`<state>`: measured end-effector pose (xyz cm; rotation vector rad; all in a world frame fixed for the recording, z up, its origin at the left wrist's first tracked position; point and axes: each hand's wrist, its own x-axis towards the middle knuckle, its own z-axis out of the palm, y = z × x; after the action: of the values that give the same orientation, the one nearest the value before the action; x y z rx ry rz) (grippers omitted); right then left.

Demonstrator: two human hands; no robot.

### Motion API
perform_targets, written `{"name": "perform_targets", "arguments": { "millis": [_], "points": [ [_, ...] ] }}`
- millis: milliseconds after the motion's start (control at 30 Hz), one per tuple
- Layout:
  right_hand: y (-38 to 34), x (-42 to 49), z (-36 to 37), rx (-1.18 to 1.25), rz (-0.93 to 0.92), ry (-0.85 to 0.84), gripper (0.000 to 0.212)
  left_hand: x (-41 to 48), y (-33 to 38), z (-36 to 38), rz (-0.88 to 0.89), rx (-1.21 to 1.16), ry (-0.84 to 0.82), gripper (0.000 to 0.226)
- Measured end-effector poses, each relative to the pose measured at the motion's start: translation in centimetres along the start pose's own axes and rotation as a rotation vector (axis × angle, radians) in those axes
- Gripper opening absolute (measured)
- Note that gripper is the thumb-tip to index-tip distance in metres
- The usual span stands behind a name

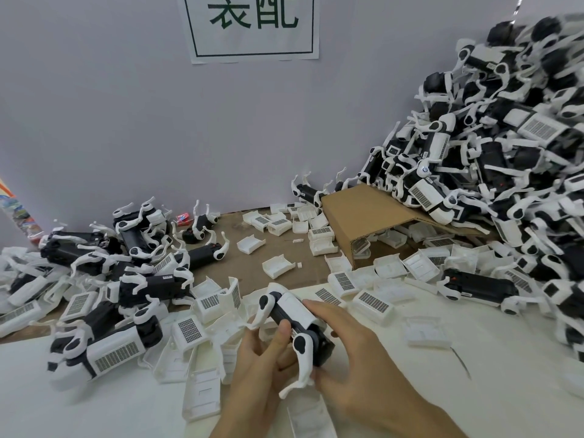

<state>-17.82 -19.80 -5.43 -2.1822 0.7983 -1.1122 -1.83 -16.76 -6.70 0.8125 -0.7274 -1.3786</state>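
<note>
Both left hand (264,354) and right hand (358,349) grip one toy dog (295,308) below 装配 sign (252,42).

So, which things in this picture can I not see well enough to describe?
All in the head view:
Sign: its top is cut off by the upper edge.
Toy dog: part of its body is hidden by the left hand and right hand holding it.
Pile of dogs: blurred near the right edge.
Cardboard box: its own top hides the inside.

both hands (316,358) gripping toy robot dog (295,314), parts around
</note>
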Motion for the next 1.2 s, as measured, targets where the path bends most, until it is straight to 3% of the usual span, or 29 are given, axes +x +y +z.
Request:
{"name": "perform_targets", "arguments": {
  "millis": [167, 267, 367, 633, 800, 867, 933, 1000, 1100, 1200],
  "points": [
    [0.2, -0.2, 1.2, -0.103, -0.066, 0.316, 0.042, -0.5, -0.1, 0.2, 0.01, 0.169, -0.064, 0.091],
    [0.0, -0.1, 1.3, -0.164, -0.108, 0.385, 0.038, -0.3, 0.0, 0.4, 0.004, 0.169, -0.036, 0.096],
    [-0.1, 0.1, 1.2, -0.157, -0.092, 0.375, 0.041, -0.1, -0.1, 0.6, 0.002, 0.148, -0.028, 0.083],
    [0.5, 0.0, 0.9, -0.262, -0.19, 0.379, 0.043, 0.1, -0.5, 0.7, 0.025, 0.168, -0.062, 0.078],
    [0.1, 0.3, 0.5, -0.434, -0.26, 0.378, 0.047, 0.3, -0.2, 0.2, -0.015, 0.099, -0.037, 0.048],
    [0.0, 0.3, 0.4, -0.409, -0.253, 0.239, 0.061, 0.3, 0.1, 0.1, -0.029, 0.084, -0.063, 0.047],
    [0.1, 0.2, 0.5, -0.381, -0.235, 0.096, 0.089, 0.3, 0.3, -0.3, -0.032, 0.048, -0.073, 0.051],
    [0.0, 0.1, 0.7, -0.342, -0.224, 0.026, 0.097, 0.3, 0.2, -0.6, -0.032, 0.001, -0.082, 0.054],
    [-0.6, -0.4, 0.7, -0.174, -0.135, 0.08, 0.085, 0.4, -0.1, -0.7, -0.011, -0.034, -0.095, 0.074],
    [-0.7, -0.8, 0.2, -0.022, 0.034, 0.125, 0.06, 0.8, 0.3, -0.6, 0.05, -0.085, -0.096, 0.073]
  ]
}}
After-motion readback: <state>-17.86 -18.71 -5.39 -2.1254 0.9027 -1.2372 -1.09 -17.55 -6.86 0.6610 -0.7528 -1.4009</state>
